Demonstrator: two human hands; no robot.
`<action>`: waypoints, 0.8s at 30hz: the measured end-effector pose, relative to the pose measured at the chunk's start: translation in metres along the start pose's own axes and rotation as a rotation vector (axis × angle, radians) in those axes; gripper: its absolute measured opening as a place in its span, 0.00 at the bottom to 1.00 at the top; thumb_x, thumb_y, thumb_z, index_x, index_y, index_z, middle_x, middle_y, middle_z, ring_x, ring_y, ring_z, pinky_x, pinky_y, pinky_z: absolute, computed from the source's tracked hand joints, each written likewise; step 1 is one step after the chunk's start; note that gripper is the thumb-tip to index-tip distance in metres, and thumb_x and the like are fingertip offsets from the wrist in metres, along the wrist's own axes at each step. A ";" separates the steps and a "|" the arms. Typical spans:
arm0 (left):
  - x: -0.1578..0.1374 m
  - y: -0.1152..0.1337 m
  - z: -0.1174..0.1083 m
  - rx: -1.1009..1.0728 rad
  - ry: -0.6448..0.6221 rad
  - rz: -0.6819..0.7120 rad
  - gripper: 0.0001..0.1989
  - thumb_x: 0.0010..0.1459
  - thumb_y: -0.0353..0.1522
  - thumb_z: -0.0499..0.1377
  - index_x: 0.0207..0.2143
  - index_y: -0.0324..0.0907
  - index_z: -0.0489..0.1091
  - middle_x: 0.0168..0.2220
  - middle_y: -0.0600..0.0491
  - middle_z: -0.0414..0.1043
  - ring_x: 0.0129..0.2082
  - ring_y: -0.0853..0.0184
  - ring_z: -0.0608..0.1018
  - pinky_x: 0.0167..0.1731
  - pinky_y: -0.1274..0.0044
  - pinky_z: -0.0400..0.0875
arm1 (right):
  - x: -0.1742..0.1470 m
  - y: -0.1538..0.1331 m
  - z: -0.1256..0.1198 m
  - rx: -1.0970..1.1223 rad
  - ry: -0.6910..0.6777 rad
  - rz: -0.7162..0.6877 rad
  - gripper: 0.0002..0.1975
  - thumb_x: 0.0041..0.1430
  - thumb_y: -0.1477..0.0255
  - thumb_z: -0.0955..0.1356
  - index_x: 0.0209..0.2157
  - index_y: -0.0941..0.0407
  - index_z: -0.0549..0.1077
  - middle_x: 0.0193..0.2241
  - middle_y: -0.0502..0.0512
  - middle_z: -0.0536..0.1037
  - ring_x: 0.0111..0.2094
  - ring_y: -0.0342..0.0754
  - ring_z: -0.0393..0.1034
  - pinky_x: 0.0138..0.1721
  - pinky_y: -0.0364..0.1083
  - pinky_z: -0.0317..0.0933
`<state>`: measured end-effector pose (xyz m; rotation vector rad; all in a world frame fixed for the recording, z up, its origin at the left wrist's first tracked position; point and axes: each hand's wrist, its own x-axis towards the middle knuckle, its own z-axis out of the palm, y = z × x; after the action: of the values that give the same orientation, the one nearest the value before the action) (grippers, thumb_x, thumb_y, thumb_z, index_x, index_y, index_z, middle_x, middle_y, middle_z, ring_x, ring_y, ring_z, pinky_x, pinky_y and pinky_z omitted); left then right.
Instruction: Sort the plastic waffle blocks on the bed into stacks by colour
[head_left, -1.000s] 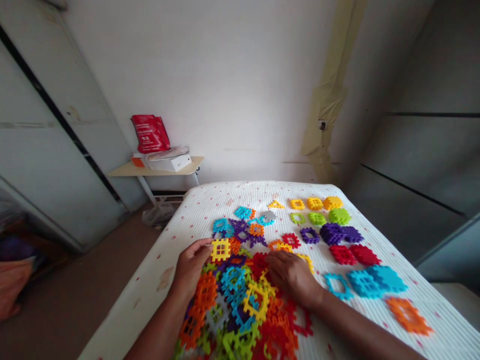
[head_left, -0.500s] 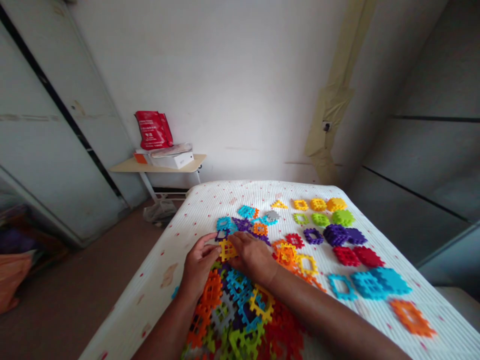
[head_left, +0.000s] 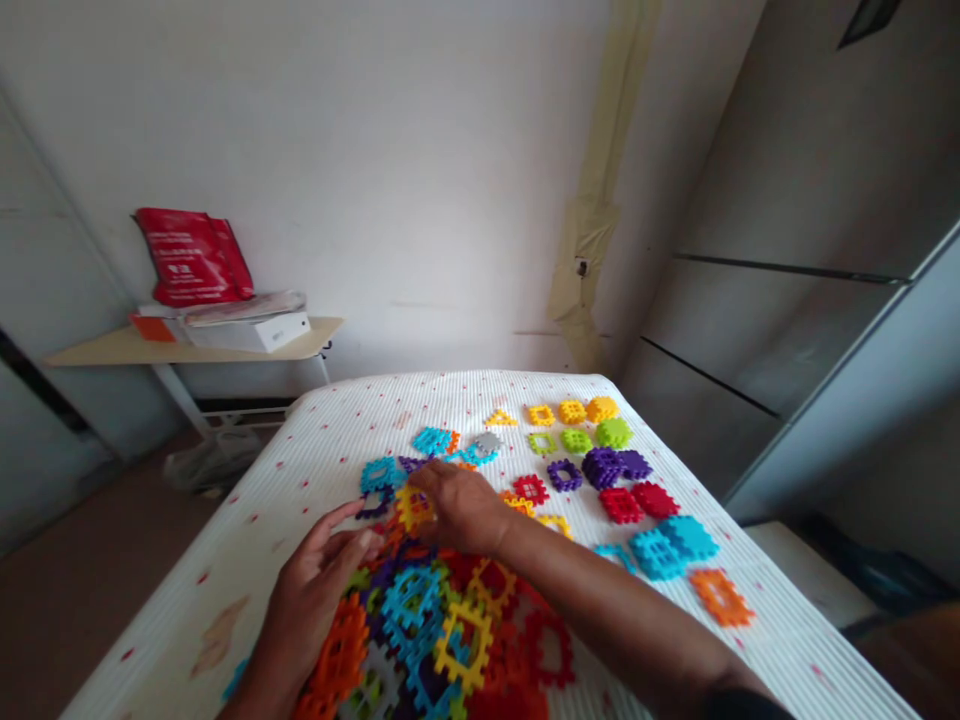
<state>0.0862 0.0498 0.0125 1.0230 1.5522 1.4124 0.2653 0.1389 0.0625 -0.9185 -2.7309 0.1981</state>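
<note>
My right hand (head_left: 463, 508) has its fingers bent over a yellow lattice-like interlocking plastic square (head_left: 412, 508), holding it above the far end of a mixed pile. Its fingertips are partly hidden behind the hand. My left hand (head_left: 319, 575) is just left of the pile, thumb and forefinger apart, nothing between them. Below the hands lie blue squares (head_left: 412, 595), a yellow frame (head_left: 463, 643), orange squares (head_left: 341, 650) and red pieces (head_left: 506, 650), heaped together. A purple frame (head_left: 375, 502) and a light-blue piece (head_left: 381, 472) lie beyond the left fingertips.
Sorted groups lie along the right: yellow stacks (head_left: 602, 409), green (head_left: 613, 432), purple (head_left: 602, 467), red (head_left: 655, 499), blue (head_left: 690, 538) and an orange frame (head_left: 721, 597). A side table (head_left: 322, 338) at left bears a white box (head_left: 259, 332) and a red bag (head_left: 196, 255).
The view has turned right, so everything appears further left. My left hand has come away from the yellow square and its fingers have parted. My right hand still holds that piece.
</note>
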 end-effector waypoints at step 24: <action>0.008 -0.009 -0.004 0.164 -0.055 -0.118 0.28 0.41 0.50 0.61 0.42 0.43 0.70 0.40 0.51 0.78 0.43 0.58 0.78 0.43 0.76 0.72 | -0.038 0.264 -0.077 -0.380 -0.271 0.737 0.16 0.62 0.66 0.65 0.49 0.57 0.67 0.48 0.57 0.69 0.44 0.50 0.68 0.43 0.53 0.65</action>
<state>0.0793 0.0549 0.0039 1.0392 1.6804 1.1828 0.4682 0.3284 0.0741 -2.1195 -2.5588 -0.0810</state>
